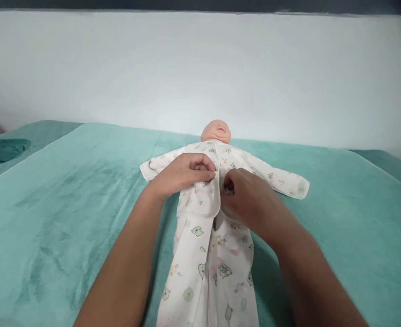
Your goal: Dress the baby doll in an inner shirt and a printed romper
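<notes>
A baby doll point(217, 131) lies on its back, dressed in a white printed baby jacket point(200, 202) and matching trousers point(190, 272). Both sleeves stretch out to the sides. My left hand point(190, 171) pinches the front edge of the jacket near the middle of the chest, thumb on top. Just to the right, my right hand point(243, 193) is closed with curled fingers at the other front edge of the jacket; its fingertips are partly hidden. The two front edges lie side by side with a narrow gap between them.
A green plush blanket point(71, 218) covers the surface under the doll. Behind the doll's head rises a white wall point(152, 68). At the far left there is a dark green fold or bundle of cloth point(6, 150), with something red beside it.
</notes>
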Available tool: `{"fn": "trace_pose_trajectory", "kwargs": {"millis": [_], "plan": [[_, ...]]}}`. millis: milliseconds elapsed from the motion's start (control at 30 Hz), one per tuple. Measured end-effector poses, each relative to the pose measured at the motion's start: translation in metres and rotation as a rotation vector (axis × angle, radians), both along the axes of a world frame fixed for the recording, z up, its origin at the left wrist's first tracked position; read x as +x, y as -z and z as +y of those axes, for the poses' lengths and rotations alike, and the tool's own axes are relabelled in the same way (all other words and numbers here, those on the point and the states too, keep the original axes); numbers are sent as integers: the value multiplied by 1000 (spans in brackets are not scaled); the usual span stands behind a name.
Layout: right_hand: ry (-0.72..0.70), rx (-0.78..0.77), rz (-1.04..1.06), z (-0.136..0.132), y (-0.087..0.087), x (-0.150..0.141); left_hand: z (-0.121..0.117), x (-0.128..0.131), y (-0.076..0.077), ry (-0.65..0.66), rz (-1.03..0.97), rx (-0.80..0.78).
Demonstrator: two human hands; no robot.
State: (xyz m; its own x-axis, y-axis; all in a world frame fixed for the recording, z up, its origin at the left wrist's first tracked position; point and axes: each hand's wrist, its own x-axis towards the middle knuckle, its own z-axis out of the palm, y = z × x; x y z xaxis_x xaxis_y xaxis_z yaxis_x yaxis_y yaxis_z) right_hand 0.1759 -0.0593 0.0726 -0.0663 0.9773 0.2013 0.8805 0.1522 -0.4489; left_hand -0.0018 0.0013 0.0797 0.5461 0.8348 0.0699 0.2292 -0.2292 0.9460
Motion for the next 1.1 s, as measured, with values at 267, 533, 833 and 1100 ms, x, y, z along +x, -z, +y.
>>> {"fn": "trace_pose_trajectory", "kwargs": {"millis": [267, 533, 833, 1100], "plan": [[-81, -179, 354, 10, -2, 22, -2, 4, -2, 29, -23, -67], [-263, -295, 848, 21, 11, 27, -2, 5, -5, 44, 19, -93], [-355, -375, 797, 22, 10, 29, -1, 7, -5, 40, 24, -99], [-380, -366, 696, 18, 4, 29, 0, 11, -4, 6, -3, -104]]}}
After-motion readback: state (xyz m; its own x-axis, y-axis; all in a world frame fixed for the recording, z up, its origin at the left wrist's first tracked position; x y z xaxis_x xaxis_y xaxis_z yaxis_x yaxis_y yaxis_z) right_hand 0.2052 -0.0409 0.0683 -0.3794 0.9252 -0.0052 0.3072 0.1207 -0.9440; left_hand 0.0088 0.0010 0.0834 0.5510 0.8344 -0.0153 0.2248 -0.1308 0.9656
